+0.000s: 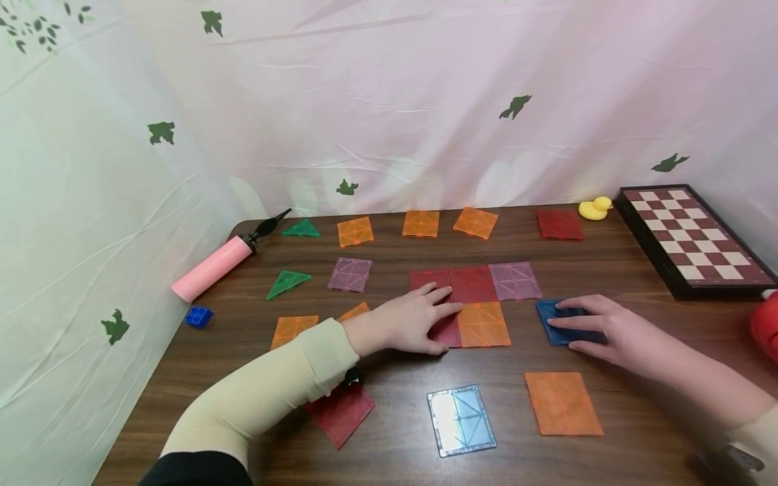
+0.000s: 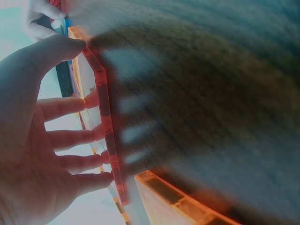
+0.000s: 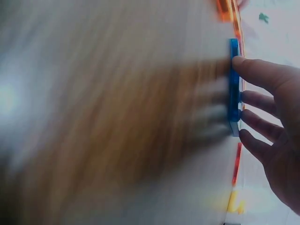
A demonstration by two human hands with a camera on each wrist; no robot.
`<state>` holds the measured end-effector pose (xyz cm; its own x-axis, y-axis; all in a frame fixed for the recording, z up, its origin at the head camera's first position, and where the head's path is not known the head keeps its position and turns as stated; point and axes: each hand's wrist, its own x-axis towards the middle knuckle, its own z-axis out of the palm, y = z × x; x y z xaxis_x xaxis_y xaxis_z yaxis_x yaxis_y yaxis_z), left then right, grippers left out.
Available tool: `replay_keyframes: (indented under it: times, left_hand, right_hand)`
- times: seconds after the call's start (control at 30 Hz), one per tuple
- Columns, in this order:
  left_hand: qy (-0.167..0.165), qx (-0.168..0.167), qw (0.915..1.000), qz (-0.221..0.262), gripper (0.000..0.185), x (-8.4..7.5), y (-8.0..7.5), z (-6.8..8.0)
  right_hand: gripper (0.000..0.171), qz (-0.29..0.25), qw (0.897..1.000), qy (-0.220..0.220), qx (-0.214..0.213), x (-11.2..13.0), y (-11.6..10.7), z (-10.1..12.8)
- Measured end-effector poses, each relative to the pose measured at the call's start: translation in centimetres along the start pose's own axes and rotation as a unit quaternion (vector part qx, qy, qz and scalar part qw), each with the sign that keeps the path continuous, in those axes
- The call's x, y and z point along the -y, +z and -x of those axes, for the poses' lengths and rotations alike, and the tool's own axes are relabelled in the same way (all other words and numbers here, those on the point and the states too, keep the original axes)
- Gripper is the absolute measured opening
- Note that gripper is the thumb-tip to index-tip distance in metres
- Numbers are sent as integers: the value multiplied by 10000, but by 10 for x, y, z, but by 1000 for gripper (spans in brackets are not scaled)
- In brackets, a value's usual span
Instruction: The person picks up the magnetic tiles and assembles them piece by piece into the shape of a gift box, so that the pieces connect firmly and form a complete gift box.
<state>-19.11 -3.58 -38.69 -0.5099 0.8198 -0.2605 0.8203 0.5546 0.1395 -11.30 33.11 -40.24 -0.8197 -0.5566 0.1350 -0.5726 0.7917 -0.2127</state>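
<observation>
In the head view, my left hand (image 1: 416, 318) lies with spread fingers on a see-through red square tile (image 1: 446, 332). Its fingertips and thumb touch that tile in the left wrist view too. The tile sits flat in a joined group with another red tile (image 1: 473, 285), a purple tile (image 1: 515, 280) and an orange tile (image 1: 484, 325). To the right, my right hand (image 1: 614, 331) rests its fairly straight fingertips on a dark blue square tile (image 1: 550, 314), apart from the group. In the right wrist view, the thumb touches the blue tile (image 3: 234, 89) near one end.
Nearer me lie a red tile (image 1: 343, 415), a light blue tile (image 1: 462, 422) and an orange tile (image 1: 565, 405). More tiles are scattered behind. A pink pump (image 1: 213, 268) and blue brick (image 1: 198, 316) stand left; a chessboard (image 1: 699, 236) and yellow duck (image 1: 594, 208) right.
</observation>
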Motion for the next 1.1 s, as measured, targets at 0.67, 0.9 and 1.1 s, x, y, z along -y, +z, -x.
replay_keyframes:
  times: [0.67,0.9,1.1]
  left_hand:
    - [17,-71,9992,405,75,7,0,1]
    - [-289,-1131,9884,969,59,31,-13,26]
    - [-1653,-1739,9680,731,49,21,-12,75]
  right_hand:
    - [47,-334,9974,-390,505,31,7,-48]
    - [71,-648,9960,-81,617,25,9,-61]
    - [77,-922,9921,-70,848,23,9,-67]
